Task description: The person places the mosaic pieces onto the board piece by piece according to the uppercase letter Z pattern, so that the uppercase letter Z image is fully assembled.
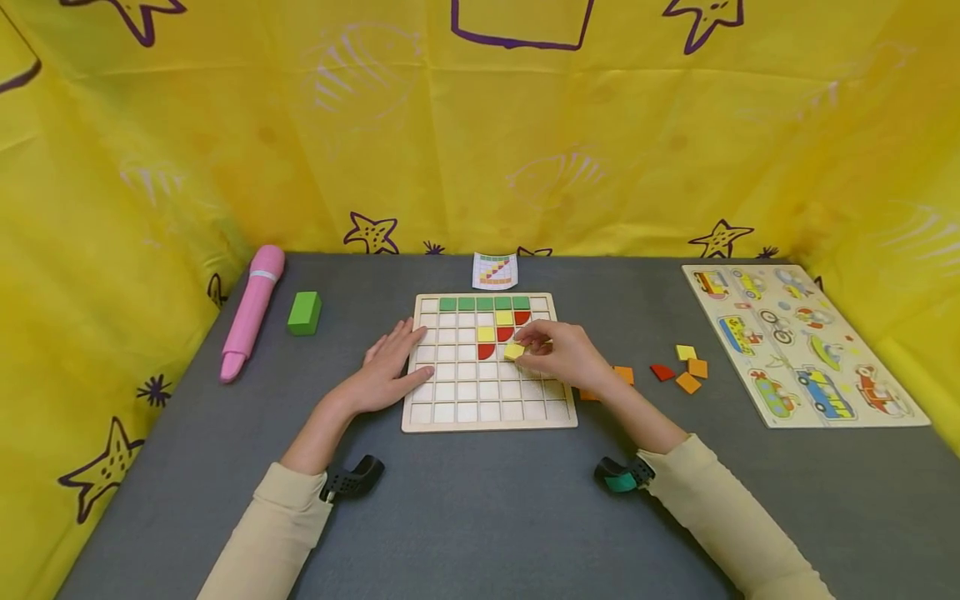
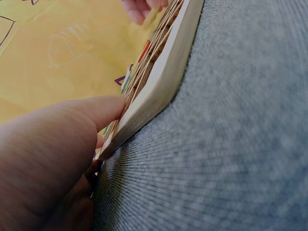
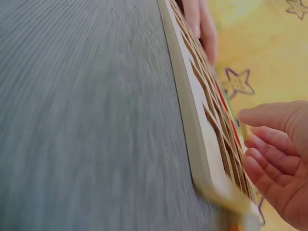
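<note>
A wooden grid board lies mid-table, with green squares along its top row and yellow squares and red quarter-round tiles stepping down diagonally below. My right hand pinches a yellow square tile over the grid, just right of the lowest red tile. In the right wrist view that tile's edge shows between thumb and fingertips. My left hand rests on the board's left edge, fingers extended; in the left wrist view its thumb touches the rim.
A small pattern card lies behind the board. Loose orange, red and yellow tiles are to the right, some orange ones partly under my right forearm. A picture puzzle board lies far right. A green block and pink microphone-shaped object sit left.
</note>
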The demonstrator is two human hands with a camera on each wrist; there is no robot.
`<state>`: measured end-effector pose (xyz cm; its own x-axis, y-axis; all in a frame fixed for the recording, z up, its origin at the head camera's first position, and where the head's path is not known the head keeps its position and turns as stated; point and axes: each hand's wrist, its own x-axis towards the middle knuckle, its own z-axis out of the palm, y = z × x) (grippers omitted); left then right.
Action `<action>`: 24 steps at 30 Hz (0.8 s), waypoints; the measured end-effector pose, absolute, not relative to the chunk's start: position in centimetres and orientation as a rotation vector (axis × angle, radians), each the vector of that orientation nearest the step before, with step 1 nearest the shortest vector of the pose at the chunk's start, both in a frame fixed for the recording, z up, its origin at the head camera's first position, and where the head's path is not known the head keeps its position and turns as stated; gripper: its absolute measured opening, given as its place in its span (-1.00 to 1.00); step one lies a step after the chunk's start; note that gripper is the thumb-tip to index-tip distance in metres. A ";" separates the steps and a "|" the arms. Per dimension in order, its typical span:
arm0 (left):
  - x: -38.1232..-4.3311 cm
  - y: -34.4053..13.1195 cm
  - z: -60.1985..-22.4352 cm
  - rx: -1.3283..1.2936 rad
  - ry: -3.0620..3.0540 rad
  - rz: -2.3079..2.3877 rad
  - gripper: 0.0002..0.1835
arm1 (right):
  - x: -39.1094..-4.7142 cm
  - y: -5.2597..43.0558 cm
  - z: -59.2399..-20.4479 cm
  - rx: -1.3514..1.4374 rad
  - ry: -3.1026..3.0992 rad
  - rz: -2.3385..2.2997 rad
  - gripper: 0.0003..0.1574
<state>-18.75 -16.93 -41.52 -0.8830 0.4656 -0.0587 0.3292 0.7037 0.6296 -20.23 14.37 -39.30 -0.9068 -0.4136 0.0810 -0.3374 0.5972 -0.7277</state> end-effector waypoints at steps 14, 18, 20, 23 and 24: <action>-18.8 -17.0 -41.6 0.623 2.701 0.931 -0.21 | -21.4 9.2 -39.5 -0.976 2.809 -1.021 -0.93; -18.8 -17.0 -41.6 0.629 2.705 0.932 -0.21 | -21.6 8.6 -39.5 -1.047 2.802 -1.023 -0.95; -18.8 -17.0 -41.6 0.629 2.705 0.931 -0.21 | -21.6 8.5 -39.6 -1.092 2.792 -1.024 -0.95; -18.8 -16.9 -41.5 0.623 2.703 0.929 -0.21 | -21.5 8.5 -39.7 -1.130 2.795 -1.010 -0.94; -18.8 -16.9 -41.5 0.620 2.702 0.929 -0.21 | -21.5 8.6 -39.8 -1.134 2.799 -1.011 -0.93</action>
